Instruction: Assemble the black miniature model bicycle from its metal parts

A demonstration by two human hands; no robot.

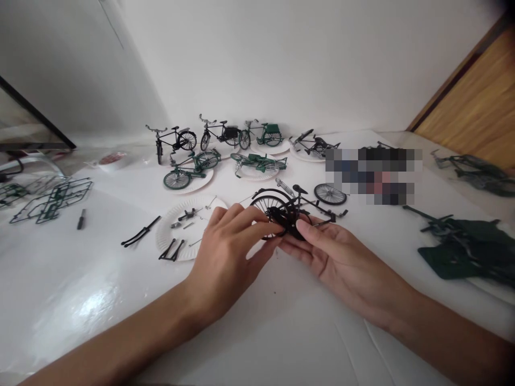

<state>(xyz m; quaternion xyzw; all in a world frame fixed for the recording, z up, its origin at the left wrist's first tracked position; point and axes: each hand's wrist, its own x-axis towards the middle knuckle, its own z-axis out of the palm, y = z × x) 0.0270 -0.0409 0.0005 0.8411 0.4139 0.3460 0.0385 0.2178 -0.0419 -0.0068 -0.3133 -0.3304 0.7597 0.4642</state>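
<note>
A black model bicycle, with one spoked wheel and a saddle fitted, is held just above the white table. My right hand grips it from below, thumb over the dark chain-guard area. At the wheel's lower edge, my left hand pinches the bicycle near the hub; its fingertips partly hide what they press on. A loose spoked wheel lies just behind the bicycle. Beside my left hand, a paper plate carries small metal and black parts. Two thin black curved pieces rest at that plate's left.
Several finished-looking model bicycles stand or lie on plates at the back. Green part frames and a small screwdriver are on the left. A white bowl sits behind them. Dark green bicycle parts lie at right.
</note>
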